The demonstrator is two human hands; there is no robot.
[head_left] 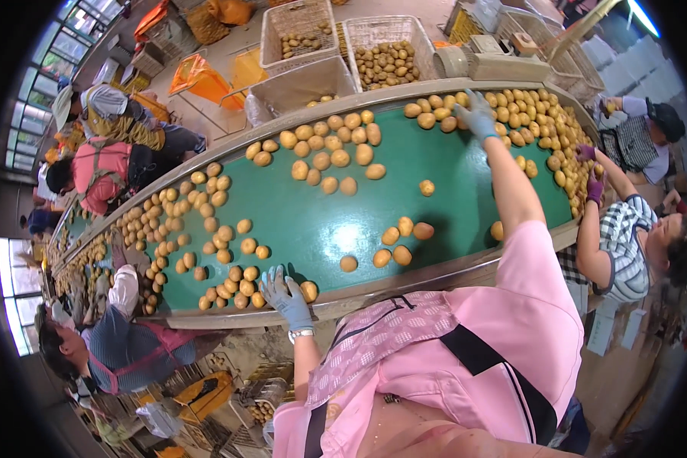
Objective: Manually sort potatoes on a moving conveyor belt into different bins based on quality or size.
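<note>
Many potatoes point(320, 159) lie in loose groups on a green conveyor belt point(298, 237). My left hand point(282, 298), in a blue-grey glove, rests at the near edge of the belt with fingers apart, between a small cluster of potatoes and a single potato point(308, 291) just right of it. My right hand point(478, 116), gloved alike, reaches across to the far edge, fingers stretched out among the potatoes point(442, 114) crowded there. Whether its fingertips touch any is unclear.
Co-workers stand at both sides: one in checked clothing point(618, 237), one in blue point(137, 355), others point(99, 172) beyond the belt. Baskets of potatoes point(385, 57) sit behind the far rail point(237, 137). An orange container point(202, 80) and yellow crates point(198, 404) are also around.
</note>
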